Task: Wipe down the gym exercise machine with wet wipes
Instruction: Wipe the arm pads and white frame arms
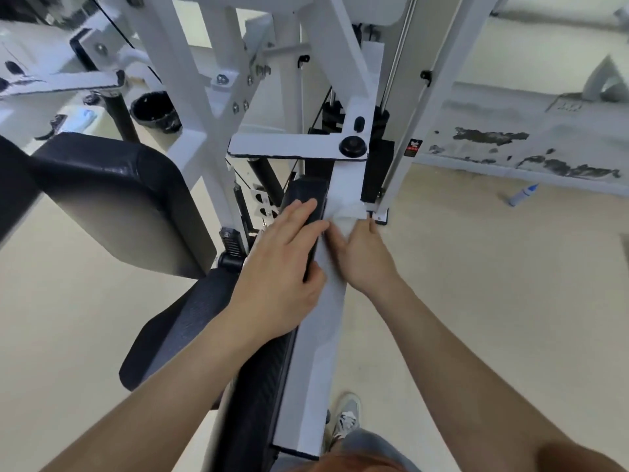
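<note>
Machine [190, 97]: white steel frame with black padding, straight ahead of both hands. Its long white beam [316, 335] runs out from below the person's chest and passes between the 2 hands.
Right hand [364, 257]: on the right flank of the beam, fingers curled round a bunched white wipe [345, 212] and pressing it to the metal. Narrow grip.
Wipe position: at the right fingertips, near the far end of the beam, short of the plate with the black knob [353, 145] ahead.
Left hand [286, 260]: fingers straight and laid flat on the black pad [304, 199] along the left side of the beam. Thumb sits at the edge where pad meets beam. Holds nothing; reads as a brace.
Surroundings: big seat cushion [112, 199] well left of the left hand; bottle [522, 195] on the floor well right of the right hand; shoe [347, 417] below the right forearm.
Step in hand: judged to be wiping the beam, 1 hand working and 1 steadying.
Progress: cannot tell which surfaces are done; no wet sheen shows on the paint. Pad, cushion and uprights look untouched by the wipe at this moment.
Next move calls for: firm flat pressure along the beam's top and right face, then around the knob plate, where edges may snag the wipe. The left hand must lift off before the pad under it can be wiped.
</note>
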### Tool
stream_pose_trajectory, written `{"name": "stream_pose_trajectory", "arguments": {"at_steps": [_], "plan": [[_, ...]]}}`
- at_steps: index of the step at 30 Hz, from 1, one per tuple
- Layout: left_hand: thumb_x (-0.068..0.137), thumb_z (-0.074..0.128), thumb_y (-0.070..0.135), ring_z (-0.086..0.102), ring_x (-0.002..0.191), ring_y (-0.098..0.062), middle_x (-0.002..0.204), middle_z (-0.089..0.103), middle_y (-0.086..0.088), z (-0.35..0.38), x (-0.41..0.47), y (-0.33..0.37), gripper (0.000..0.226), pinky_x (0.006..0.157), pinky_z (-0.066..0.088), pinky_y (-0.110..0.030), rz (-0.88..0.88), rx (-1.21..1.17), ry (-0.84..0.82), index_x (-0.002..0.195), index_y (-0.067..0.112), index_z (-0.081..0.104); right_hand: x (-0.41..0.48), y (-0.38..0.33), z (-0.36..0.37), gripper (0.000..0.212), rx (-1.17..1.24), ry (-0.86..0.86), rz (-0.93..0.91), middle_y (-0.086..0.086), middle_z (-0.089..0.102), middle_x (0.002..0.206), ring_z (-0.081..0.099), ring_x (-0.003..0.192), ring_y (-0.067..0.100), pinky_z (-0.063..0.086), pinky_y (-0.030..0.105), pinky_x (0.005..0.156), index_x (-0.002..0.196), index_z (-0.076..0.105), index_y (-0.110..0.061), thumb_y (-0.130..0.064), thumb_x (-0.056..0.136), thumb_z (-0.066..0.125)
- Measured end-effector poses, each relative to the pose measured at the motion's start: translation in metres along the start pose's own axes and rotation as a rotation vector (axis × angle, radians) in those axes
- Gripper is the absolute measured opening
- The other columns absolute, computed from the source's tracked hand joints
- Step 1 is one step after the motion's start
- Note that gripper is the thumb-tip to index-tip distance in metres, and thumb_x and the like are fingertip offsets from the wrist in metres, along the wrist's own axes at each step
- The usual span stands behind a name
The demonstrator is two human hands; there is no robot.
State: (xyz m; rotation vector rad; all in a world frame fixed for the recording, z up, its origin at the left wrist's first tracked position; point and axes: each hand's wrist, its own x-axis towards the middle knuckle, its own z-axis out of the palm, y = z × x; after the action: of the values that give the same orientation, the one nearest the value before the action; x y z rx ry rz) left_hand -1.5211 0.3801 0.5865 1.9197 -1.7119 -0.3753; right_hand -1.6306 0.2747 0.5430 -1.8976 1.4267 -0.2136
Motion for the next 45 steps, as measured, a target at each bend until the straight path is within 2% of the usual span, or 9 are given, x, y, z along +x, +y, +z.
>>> {"name": "stream_pose_trajectory", "arguments": {"at_steps": [5,8,14,20,25,28,33,39,45], "plan": [[0.080,0.048,0.018,0.018,0.149,-0.021,0.158,0.030,-0.006,-0.001,0.003,-0.002,0.054,0.118,0.026,-0.041,0.015,0.051,-0.042,0.134,0.012,0.055,-0.065,-0.005,0.002,0.026,0.028,0.010,0.012,0.005,0.061,0.093,0.056,0.091,0.030,0.038,0.034,0.068,0.093,0.055,-0.019,-0.041,0.099,0.044],[0.078,0.048,0.017,0.015,0.149,-0.023,0.159,0.026,-0.005,0.000,0.006,-0.001,0.057,0.118,0.025,-0.045,0.015,0.096,-0.076,0.134,0.014,0.055,-0.083,-0.009,-0.004,0.038,0.020,-0.113,-0.033,0.000,0.053,0.075,0.050,0.082,0.028,0.035,0.034,0.064,0.068,0.048,-0.022,-0.039,0.101,0.043],[0.083,0.055,0.010,0.004,0.150,-0.014,0.162,0.018,0.003,-0.003,0.017,0.010,0.057,0.119,0.019,-0.037,-0.021,0.165,-0.122,0.139,0.021,0.049,0.006,-0.014,-0.008,0.038,0.583,-0.047,0.213,0.002,0.070,0.105,0.066,0.098,0.020,0.053,0.038,0.090,0.098,0.068,-0.017,-0.052,0.093,0.056],[0.078,0.045,0.015,0.015,0.149,-0.026,0.157,0.030,-0.008,-0.002,0.017,0.006,0.052,0.116,0.026,-0.052,0.041,0.177,-0.096,0.128,0.015,0.059,-0.093,0.012,0.034,0.052,0.372,-0.119,0.141,-0.001,0.064,0.097,0.060,0.087,0.017,0.041,0.025,0.062,0.115,0.055,-0.011,-0.057,0.092,0.049],[0.081,0.044,0.018,0.042,0.137,-0.025,0.134,0.059,-0.003,-0.008,0.008,0.011,0.039,0.118,0.015,-0.056,0.283,0.306,-0.261,0.108,0.023,0.073,-0.150,0.017,0.044,0.081,0.051,-0.084,0.027,0.002,0.048,0.127,0.036,0.126,0.023,0.036,0.031,0.097,0.126,0.055,-0.021,-0.077,0.073,0.030],[0.081,0.042,0.021,0.057,0.118,-0.016,0.119,0.067,0.006,-0.012,-0.018,0.022,0.045,0.117,0.015,-0.054,0.402,0.433,-0.377,0.117,0.023,0.069,-0.126,0.015,0.048,0.068,-0.022,0.174,-0.131,0.021,0.052,0.129,0.041,0.128,0.043,0.040,0.047,0.105,0.128,0.054,0.000,-0.045,0.082,0.034],[0.084,0.033,0.034,0.058,0.119,-0.016,0.105,0.072,0.011,-0.018,-0.058,0.017,0.047,0.112,0.029,-0.050,0.388,0.587,-0.316,0.111,0.025,0.072,-0.156,0.010,0.063,0.070,-0.033,0.115,-0.203,0.024,0.015,0.159,0.042,0.135,0.035,0.044,0.031,0.097,0.154,0.008,0.002,-0.023,0.095,0.037],[0.069,0.068,0.012,0.058,0.097,-0.022,0.081,0.069,0.002,-0.009,-0.098,0.026,0.009,0.099,0.037,-0.035,0.419,0.687,-0.210,0.066,0.019,0.073,-0.233,0.029,0.084,0.062,-0.223,0.165,-0.397,0.034,0.038,0.146,0.033,0.139,0.048,0.042,0.051,0.107,0.140,0.038,0.013,-0.011,0.083,0.029],[0.085,0.060,0.007,0.039,0.135,-0.025,0.145,0.047,-0.008,-0.012,-0.130,0.031,0.036,0.108,0.037,-0.035,-0.007,0.266,0.091,0.120,0.016,0.066,-0.171,0.021,0.052,0.056,-0.313,0.086,-0.448,0.008,0.018,0.163,0.010,0.152,0.022,0.017,0.045,0.122,0.154,0.024,-0.007,-0.034,0.105,0.024]]}}
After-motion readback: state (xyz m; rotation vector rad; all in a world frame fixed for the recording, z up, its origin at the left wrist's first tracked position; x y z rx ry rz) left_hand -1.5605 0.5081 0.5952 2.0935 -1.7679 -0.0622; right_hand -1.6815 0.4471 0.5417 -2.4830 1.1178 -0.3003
